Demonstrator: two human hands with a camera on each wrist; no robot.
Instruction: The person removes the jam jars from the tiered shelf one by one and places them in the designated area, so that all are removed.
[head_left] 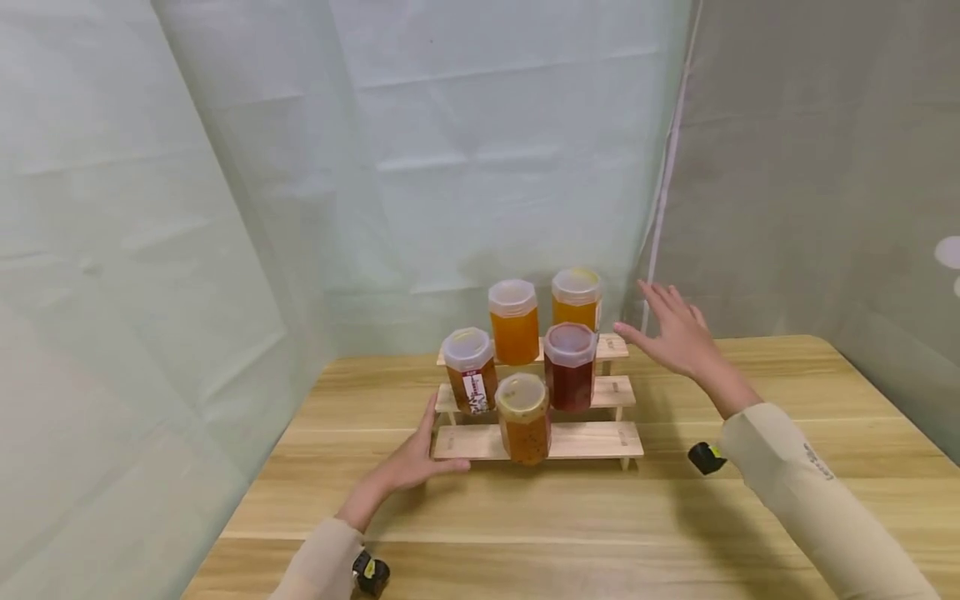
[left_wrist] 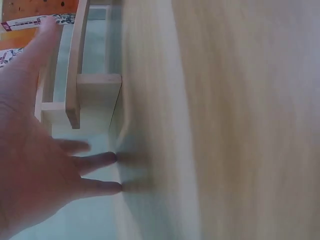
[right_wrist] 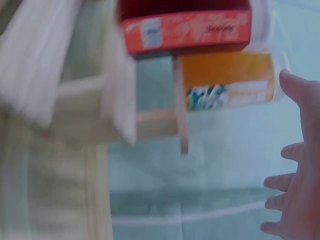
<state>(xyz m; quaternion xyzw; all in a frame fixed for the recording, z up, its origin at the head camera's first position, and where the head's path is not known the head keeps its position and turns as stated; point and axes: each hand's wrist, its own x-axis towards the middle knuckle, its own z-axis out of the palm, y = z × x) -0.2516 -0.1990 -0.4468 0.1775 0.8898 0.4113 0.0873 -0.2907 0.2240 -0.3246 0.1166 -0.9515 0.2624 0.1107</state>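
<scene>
Wooden rack [head_left: 588, 442], rear-right orange jar [head_left: 574, 312] partly hidden by dark-red jar [head_left: 570, 379]

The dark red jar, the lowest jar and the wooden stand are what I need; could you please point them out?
Dark red jar [head_left: 571, 377]: head view, middle of its body.
Lowest jar [head_left: 527, 434]: head view, its speckled body.
Wooden stand [head_left: 591, 442]: head view, bare right part of its lowest shelf.

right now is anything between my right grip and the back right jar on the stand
Nothing visible: only a gap separates the right grip from the back right jar. The dark red jar stands lower, in front, outside that path.
</scene>
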